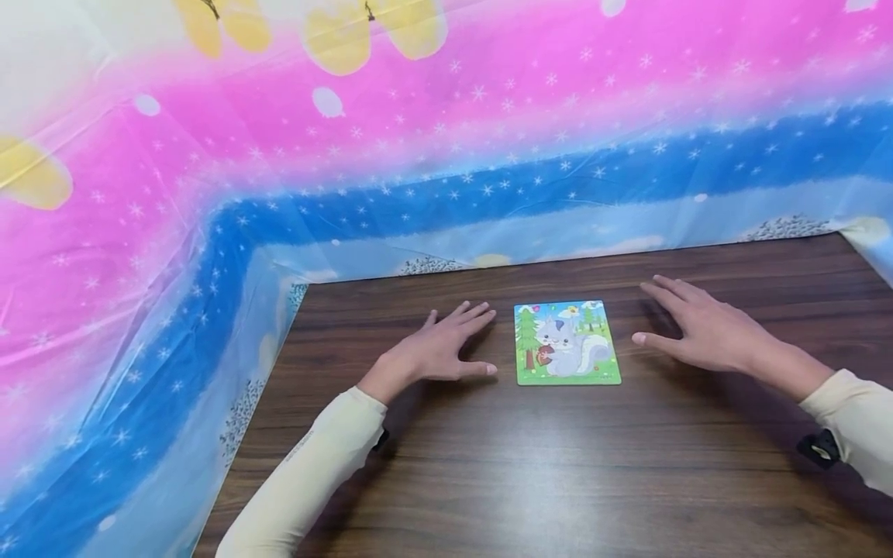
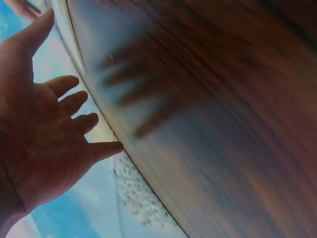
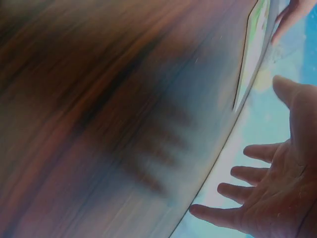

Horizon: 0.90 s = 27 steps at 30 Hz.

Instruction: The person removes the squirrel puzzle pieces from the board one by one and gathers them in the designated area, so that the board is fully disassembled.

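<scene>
A square picture board (image 1: 567, 342), printed with a grey squirrel hugging an acorn among green trees, lies flat on the dark wooden table (image 1: 530, 465). To its left is my left hand (image 1: 438, 347), fingers spread and holding nothing. My right hand (image 1: 705, 327) is on the other side, thumb and fingers apart, also holding nothing. Both palms face down over the wood, and their blurred reflections show on the tabletop in the wrist views. In the right wrist view the edge of the picture board (image 3: 250, 54) shows near the top, beyond the fingers of the right hand (image 3: 277, 193).
A curtain (image 1: 488, 139) in pink, blue and white, with snowflakes and yellow shapes, hangs along the table's back and left edges. Pale sleeves cover both forearms, and a dark strap piece (image 1: 819, 448) sits at the right wrist.
</scene>
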Each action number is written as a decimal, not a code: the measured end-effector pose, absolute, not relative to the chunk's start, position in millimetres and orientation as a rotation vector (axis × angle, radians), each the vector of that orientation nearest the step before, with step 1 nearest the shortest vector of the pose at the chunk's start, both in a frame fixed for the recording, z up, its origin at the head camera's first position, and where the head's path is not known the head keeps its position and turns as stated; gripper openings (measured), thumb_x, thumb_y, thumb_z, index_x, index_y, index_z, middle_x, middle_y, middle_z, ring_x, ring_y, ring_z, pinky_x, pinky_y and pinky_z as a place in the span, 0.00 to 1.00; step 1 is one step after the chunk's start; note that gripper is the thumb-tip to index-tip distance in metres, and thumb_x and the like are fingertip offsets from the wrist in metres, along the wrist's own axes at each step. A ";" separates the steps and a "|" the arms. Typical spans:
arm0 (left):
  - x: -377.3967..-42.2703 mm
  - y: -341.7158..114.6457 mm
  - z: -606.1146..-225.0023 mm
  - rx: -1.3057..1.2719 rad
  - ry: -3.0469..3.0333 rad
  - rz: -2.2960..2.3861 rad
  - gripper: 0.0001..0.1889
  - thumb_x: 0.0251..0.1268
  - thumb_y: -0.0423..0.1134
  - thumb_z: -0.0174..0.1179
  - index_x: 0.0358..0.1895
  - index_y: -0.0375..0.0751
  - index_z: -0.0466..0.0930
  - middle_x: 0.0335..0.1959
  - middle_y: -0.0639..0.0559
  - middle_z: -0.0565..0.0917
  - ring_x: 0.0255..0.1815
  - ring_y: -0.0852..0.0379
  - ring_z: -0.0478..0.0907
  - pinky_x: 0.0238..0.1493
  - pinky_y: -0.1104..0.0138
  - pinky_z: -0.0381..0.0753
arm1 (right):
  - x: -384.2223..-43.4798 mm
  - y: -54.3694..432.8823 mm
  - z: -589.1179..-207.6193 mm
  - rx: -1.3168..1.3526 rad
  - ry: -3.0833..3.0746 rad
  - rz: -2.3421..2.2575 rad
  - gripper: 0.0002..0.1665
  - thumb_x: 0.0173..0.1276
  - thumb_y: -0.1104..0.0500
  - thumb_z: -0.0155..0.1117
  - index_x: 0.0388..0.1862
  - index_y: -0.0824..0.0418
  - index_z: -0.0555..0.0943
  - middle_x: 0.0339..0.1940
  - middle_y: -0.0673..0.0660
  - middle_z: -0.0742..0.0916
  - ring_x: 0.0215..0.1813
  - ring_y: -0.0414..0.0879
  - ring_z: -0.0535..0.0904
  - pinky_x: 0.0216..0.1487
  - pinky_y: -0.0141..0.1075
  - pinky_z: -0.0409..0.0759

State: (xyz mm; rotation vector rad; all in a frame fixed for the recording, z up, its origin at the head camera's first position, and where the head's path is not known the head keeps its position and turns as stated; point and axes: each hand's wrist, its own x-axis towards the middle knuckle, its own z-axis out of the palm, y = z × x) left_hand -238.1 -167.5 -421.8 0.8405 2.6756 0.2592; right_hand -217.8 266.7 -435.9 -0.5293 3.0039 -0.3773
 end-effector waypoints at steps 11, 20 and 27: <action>-245.9 -125.9 -427.8 0.955 2.602 0.147 0.52 0.71 0.74 0.55 0.89 0.58 0.41 0.91 0.61 0.42 0.92 0.51 0.35 0.88 0.41 0.43 | -220.5 221.5 -432.4 -0.520 3.030 -0.376 0.50 0.75 0.33 0.64 0.80 0.66 0.69 0.78 0.73 0.73 0.77 0.74 0.68 0.67 0.73 0.74; -243.3 -124.9 -433.3 0.943 2.621 0.102 0.53 0.71 0.74 0.55 0.89 0.59 0.39 0.91 0.60 0.40 0.92 0.50 0.37 0.88 0.41 0.43 | -236.5 182.7 -434.3 -0.723 3.002 -0.550 0.41 0.71 0.44 0.73 0.76 0.62 0.75 0.73 0.67 0.79 0.75 0.66 0.73 0.70 0.66 0.76; -244.0 -125.7 -435.1 0.926 2.630 0.091 0.54 0.71 0.75 0.54 0.89 0.59 0.38 0.91 0.61 0.40 0.92 0.50 0.37 0.89 0.42 0.44 | -258.8 152.9 -442.9 -0.863 2.892 -0.670 0.38 0.67 0.49 0.78 0.73 0.60 0.79 0.66 0.63 0.83 0.66 0.60 0.78 0.65 0.60 0.81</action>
